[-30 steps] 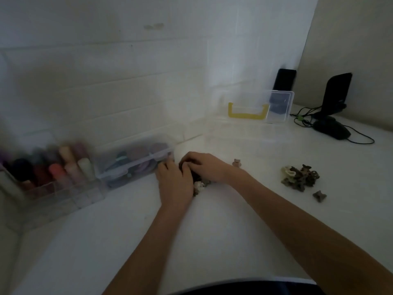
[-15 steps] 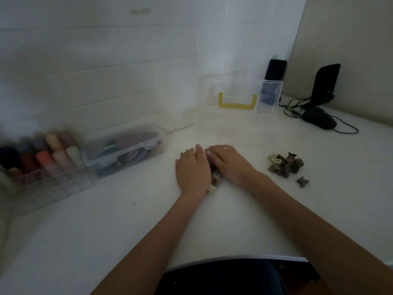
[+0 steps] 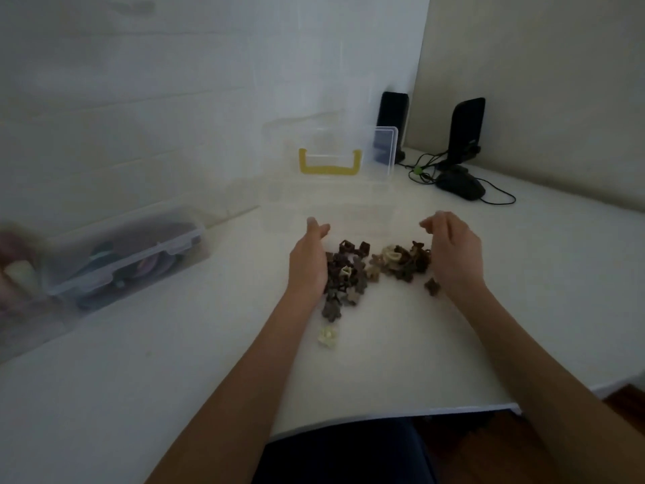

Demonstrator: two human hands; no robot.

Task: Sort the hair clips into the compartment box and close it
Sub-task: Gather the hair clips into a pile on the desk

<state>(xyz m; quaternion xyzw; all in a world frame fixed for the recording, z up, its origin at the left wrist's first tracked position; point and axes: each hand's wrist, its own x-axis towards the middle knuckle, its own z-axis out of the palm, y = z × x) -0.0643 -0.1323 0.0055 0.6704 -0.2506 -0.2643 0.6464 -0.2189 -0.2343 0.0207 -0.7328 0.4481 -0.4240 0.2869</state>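
A heap of small brown, dark and cream hair clips (image 3: pixel 370 270) lies on the white table between my hands. My left hand (image 3: pixel 309 262) stands on edge against the heap's left side, fingers straight and holding nothing. My right hand (image 3: pixel 453 253) is cupped at the heap's right side, fingers curled and apart, empty as well. One brown clip (image 3: pixel 432 286) lies by my right wrist and a cream clip (image 3: pixel 328 337) lies alone nearer to me. Just behind the heap stands the clear compartment box (image 3: pixel 279 204) with its lid (image 3: pixel 380 151) raised and a yellow handle (image 3: pixel 330 163).
A closed clear box of hair things (image 3: pixel 125 253) sits at the left, with a blurred organiser (image 3: pixel 17 274) of coloured items beside it. Two black speakers (image 3: pixel 466 131), a dark mouse (image 3: pixel 460 185) and cables are at the back right. The table edge (image 3: pixel 384 413) is close to me.
My hands, which were together over one pile, have moved right and spread apart. The pile they covered now lies joined with the right-hand clips in front of the box.
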